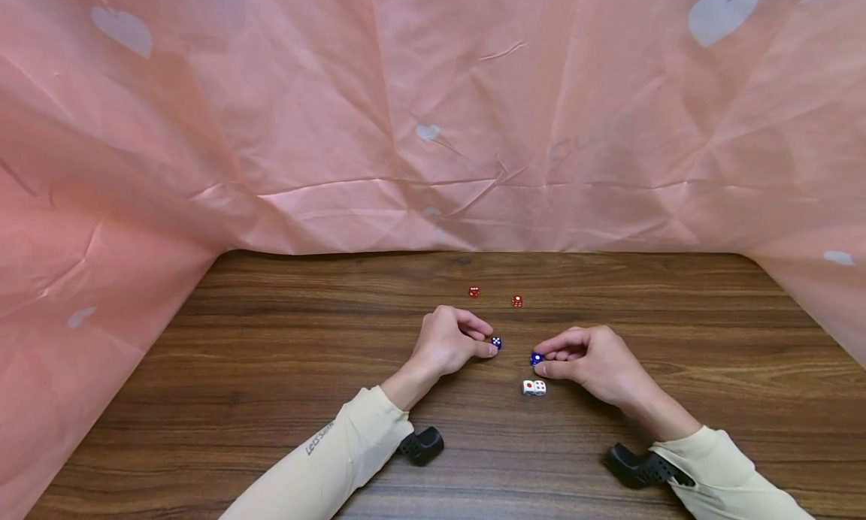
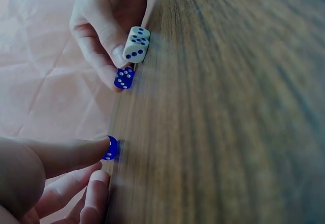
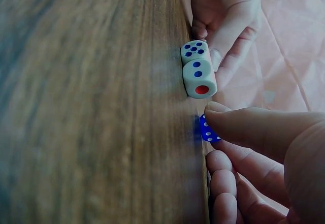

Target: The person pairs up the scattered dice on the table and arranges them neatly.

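My left hand (image 1: 448,342) pinches a small blue die (image 1: 497,343) with white pips between thumb and forefinger. To the right, my right hand (image 1: 604,366) has thumb and forefinger on a second blue die (image 1: 537,358), gripping it by its sides. Both blue dice are low at the wooden tabletop, a short gap apart. In the left wrist view the left hand's blue die (image 2: 110,148) is partly covered by the thumb. The right wrist view shows the right hand's blue die (image 3: 208,130) partly behind the thumb. Two white dice (image 1: 534,388) sit side by side just nearer me than the right hand's die.
Two red dice lie farther back on the table, one on the left (image 1: 474,291) and one on the right (image 1: 517,300). A pink cloth (image 1: 433,167) with pale hearts hangs behind and beside the brown wooden table (image 1: 304,309). Black wrist devices (image 1: 422,446) show below both sleeves.
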Tool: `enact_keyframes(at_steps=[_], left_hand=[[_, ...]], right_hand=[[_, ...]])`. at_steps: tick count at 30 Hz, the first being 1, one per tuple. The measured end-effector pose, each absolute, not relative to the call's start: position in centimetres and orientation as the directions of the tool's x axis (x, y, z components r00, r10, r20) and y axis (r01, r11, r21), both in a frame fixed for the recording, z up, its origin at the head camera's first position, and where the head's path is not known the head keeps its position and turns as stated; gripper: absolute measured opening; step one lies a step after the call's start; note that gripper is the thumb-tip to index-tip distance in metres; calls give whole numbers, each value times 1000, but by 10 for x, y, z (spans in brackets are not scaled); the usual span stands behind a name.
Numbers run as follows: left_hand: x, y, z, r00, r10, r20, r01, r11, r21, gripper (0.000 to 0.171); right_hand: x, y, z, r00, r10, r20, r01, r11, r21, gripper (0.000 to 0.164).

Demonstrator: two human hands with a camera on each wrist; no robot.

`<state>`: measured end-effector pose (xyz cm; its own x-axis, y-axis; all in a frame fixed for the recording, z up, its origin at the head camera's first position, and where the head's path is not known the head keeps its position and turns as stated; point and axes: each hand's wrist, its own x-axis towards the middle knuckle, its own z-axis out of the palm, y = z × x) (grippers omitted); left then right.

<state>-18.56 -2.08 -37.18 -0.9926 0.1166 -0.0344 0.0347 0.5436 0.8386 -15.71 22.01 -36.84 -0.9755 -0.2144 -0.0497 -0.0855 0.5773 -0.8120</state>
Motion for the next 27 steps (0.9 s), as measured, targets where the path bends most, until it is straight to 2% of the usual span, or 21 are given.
enact_keyframes(at_steps=[27], left_hand=[[-186,-18,-374,-992,127,-8,64,550,833,16]], right_hand=[[-158,221,-370,-974,-222,-47,-90,569,-817,30]])
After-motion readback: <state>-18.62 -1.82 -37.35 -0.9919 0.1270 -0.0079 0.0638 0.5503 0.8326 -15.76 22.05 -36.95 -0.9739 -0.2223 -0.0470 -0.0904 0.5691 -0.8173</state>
